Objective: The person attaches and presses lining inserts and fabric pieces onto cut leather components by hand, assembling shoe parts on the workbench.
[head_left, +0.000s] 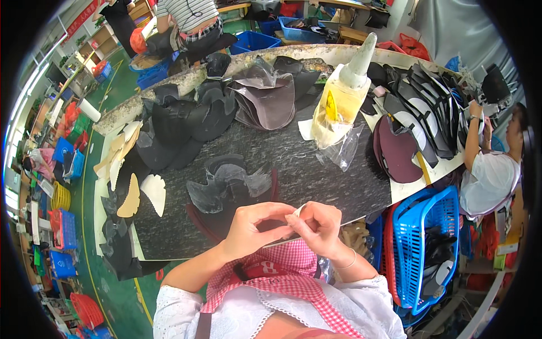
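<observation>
Over the near edge of the dark work board [339, 175], my two hands meet fingertip to fingertip. My left hand [254, 227] is closed, thumb and fingers pinching at a small white piece [298, 211]. My right hand [320, 227] is closed on the same piece, its fingers curled; most of the piece is hidden. Just beyond them lies a black shoe-upper piece [228, 183] with translucent grey patches, partly over a maroon piece [275, 183]. White [153, 194] and tan [129, 196] toothed-edge pieces lie to the left.
A yellowish plastic bottle with a grey cone nozzle [341, 93] stands at the back. Black [175, 127] and brown [265, 96] pieces are piled behind, more stacks [420, 113] at right. Blue baskets [426, 243] sit right of me. A co-worker [491, 181] sits beyond.
</observation>
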Demonstrator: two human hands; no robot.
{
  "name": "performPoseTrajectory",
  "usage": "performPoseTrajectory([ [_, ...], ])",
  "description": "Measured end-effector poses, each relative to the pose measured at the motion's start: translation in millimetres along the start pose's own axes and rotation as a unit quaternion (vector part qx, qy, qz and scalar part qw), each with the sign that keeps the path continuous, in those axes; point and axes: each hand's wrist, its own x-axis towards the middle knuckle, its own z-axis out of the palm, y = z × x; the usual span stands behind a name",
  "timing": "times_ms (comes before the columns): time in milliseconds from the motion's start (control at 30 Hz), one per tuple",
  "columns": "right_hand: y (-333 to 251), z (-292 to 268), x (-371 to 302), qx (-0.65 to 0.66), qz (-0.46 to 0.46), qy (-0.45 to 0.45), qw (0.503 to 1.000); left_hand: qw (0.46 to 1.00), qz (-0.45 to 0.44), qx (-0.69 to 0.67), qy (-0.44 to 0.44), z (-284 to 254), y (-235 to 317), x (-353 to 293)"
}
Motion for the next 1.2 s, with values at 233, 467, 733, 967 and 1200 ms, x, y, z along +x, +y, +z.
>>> performPoseTrajectory([
  [233,1.3,-4.8,2.2,0.025,0.003,-0.027,0.999,0.908,-0.181,-0.367,0.087,0.0,-27.0,-7.0],
  [467,-7.2,-5.1,10.3,-0.019,0.004,-0.034,0.999,0.968,0.129,0.191,0.094,9.6,-6.7,6.4],
  [733,-4.9,1.7,8.4,-0.033,-0.046,-0.007,0.998,0.983,0.071,0.150,0.077,3.9,-12.6,-0.8],
  [967,5.2,0.9,-2.1,0.133,0.035,0.044,0.990,0.876,-0.142,-0.401,0.227,9.7,-29.0,-4.0],
  [1200,-3.2,-7.6,9.6,0.145,0.085,-0.049,0.984,0.951,-0.107,-0.153,0.247,1.1,-27.2,2.8],
])
